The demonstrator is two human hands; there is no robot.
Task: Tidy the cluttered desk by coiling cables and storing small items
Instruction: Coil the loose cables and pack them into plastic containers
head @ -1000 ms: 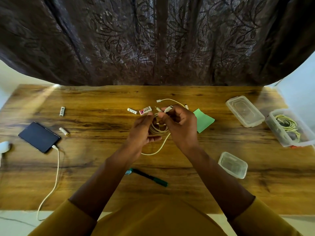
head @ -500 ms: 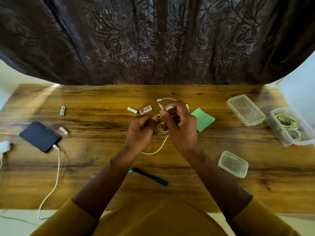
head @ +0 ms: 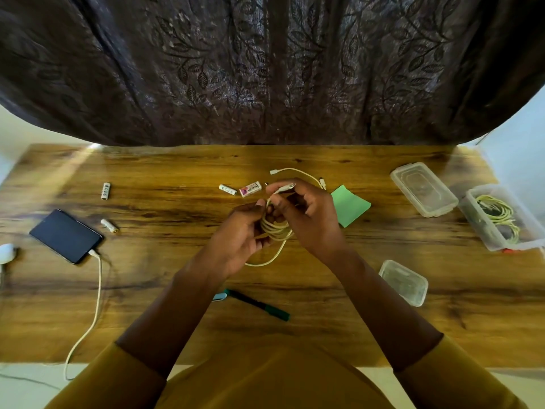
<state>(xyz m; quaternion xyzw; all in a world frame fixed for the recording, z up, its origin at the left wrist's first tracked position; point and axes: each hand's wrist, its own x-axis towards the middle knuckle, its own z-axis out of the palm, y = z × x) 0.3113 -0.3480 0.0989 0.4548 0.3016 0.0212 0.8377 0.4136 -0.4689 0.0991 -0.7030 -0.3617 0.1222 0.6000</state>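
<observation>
— Since a moment ago we are spreading the coil wider again, our left hand [head: 236, 240] gripping the bundled loops of the white cable [head: 275, 228] above the bench [head: 165, 290].

— And our right hand [head: 306, 214] is pinching a plug end between its fingers [head: 283, 202] (light, limp stuff, probably springing loose), so we are holding it at the crossing.

The small white and pink eraser [head: 250, 188] on the surface bears the word "camlin"; the batteries' markings are too blurred to read.
</observation>
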